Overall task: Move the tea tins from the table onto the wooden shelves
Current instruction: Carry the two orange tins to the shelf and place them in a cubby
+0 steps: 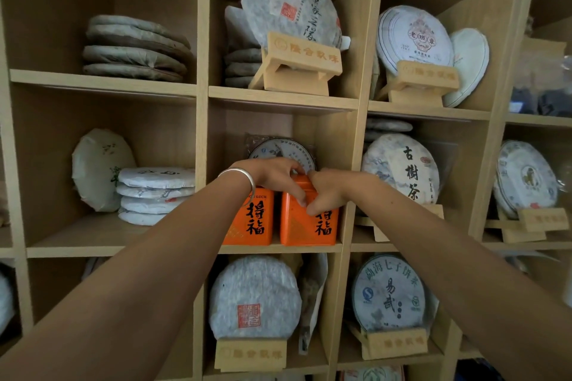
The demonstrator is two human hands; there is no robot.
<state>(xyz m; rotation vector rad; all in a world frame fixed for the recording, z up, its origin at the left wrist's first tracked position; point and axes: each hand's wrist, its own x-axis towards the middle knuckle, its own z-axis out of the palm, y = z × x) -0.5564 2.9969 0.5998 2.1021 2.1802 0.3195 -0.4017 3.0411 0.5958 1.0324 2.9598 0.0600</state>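
I had both hands clasped on right orange tin point(305, 226) | left hand point(275, 175), right hand point(325, 193) | second orange tin point(250, 219) just left of grip

Tea shop, or a tea seller's stockroom.

Shown by wooden shelves point(278, 96) split into cubbies, each filled with paper-wrapped pressed tea cakes point(133, 49) stacked flat or propped upright on branded wooden display stands point(301, 62). Printed with Chinese calligraphy and red seal stamps on the wrappers, as on the cake point(399, 173) in the right-hand cubby. Stocked also with two orange tea tins point(278, 219) side by side at the front of the middle cubby.
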